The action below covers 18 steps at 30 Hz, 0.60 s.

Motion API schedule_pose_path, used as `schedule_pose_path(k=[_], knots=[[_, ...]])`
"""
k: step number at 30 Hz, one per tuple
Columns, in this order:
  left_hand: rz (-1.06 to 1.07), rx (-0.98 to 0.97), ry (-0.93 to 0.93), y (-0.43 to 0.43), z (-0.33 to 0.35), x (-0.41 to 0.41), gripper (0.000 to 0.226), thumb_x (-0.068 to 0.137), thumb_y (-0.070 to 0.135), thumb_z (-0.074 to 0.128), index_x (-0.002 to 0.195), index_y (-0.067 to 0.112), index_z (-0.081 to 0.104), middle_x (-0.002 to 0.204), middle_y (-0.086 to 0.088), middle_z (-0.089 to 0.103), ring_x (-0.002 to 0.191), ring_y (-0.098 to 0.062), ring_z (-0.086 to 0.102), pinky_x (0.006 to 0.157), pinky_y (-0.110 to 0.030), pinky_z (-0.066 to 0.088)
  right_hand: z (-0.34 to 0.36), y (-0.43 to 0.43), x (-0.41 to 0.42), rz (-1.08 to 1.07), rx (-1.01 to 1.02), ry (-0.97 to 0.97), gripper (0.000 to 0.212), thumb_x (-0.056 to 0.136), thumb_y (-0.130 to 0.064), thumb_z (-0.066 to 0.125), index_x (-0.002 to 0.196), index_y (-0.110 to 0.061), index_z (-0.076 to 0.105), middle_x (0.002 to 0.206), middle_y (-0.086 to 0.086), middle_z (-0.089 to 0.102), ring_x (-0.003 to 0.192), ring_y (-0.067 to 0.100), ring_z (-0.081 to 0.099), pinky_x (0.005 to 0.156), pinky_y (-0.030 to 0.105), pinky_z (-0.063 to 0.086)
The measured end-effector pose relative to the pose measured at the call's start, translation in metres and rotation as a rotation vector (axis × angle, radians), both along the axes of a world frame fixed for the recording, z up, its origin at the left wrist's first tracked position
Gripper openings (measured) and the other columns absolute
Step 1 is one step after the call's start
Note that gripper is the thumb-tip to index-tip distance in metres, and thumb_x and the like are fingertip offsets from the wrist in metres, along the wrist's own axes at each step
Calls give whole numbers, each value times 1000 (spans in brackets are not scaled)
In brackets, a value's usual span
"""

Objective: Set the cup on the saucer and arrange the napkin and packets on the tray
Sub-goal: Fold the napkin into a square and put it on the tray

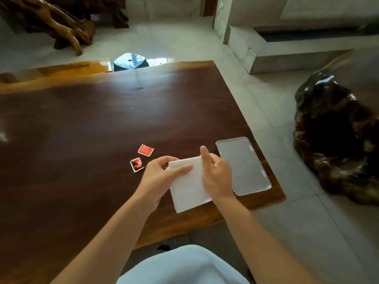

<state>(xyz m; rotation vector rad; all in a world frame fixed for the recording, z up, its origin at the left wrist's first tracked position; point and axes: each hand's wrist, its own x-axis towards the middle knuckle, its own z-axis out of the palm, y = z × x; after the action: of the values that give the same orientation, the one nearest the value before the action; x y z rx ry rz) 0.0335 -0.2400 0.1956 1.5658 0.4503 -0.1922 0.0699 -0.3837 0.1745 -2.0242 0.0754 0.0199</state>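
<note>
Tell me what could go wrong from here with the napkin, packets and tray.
1. The tray sits close to the right edge of the table; a shove while laying the napkin on it could slide it off.
2. The left hand and right hand hold the napkin only near its top; the free lower part may flop open.
3. The red packet and crumpled packet lie loose beside the left hand; a sweep could scatter them.

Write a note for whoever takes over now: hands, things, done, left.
Hands: left-hand grip and right-hand grip both hold the white square paper napkin over the dark wooden table.
Ribbed silver metal tray: right of the napkin, nothing on it.
Plain red square packet and red-and-black printed packet: on the table, left of the napkin.
Done: nothing placed yet.
Left: napkin and both packets onto the tray; cup and saucer not in view.
</note>
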Motion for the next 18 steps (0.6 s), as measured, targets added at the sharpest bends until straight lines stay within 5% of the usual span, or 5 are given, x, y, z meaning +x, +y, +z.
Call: schedule_pose_path(k=[4, 8, 13, 16, 18], knots=[[120, -99, 145, -16, -6, 16, 28, 89, 47, 68, 100, 22, 64, 99, -5, 72, 89, -23, 72, 79, -39, 61, -5, 11, 20, -132, -74, -26, 73, 97, -64, 37, 73, 1, 59, 67, 13, 64, 66, 30, 65, 68, 52, 57], [267, 34, 64, -15, -19, 33, 40, 94, 58, 53, 89, 19, 59, 88, -1, 67, 76, -17, 65, 61, -32, 49, -5, 20, 34, -147, -10, 92, 77, 96, -67, 31, 74, 2, 58, 67, 14, 65, 67, 32, 67, 69, 53, 57], [234, 238, -7, -5, -26, 50, 48, 102, 56, 30, 95, 15, 54, 84, 0, 61, 73, -15, 59, 58, -31, 42, -2, 23, 38, 28, 20, 182, 49, 101, -49, 42, 100, -1, 53, 93, 22, 62, 88, 39, 63, 77, 50, 56], [186, 273, 24, -6, -36, 61, 51, 101, 61, 24, 88, 19, 50, 82, -3, 61, 75, -19, 63, 65, -40, 53, -1, 17, 47, 112, 22, 187, 42, 99, -47, 47, 98, -5, 52, 84, 14, 58, 74, 33, 61, 66, 42, 56], [133, 313, 20, -15, -41, 69, 49, 102, 58, 24, 83, 19, 46, 73, 1, 56, 67, -15, 57, 59, -37, 46, -5, 9, 57, 156, -4, 151, 37, 100, -46, 46, 93, -10, 52, 76, 3, 53, 63, 15, 53, 54, 28, 49]])
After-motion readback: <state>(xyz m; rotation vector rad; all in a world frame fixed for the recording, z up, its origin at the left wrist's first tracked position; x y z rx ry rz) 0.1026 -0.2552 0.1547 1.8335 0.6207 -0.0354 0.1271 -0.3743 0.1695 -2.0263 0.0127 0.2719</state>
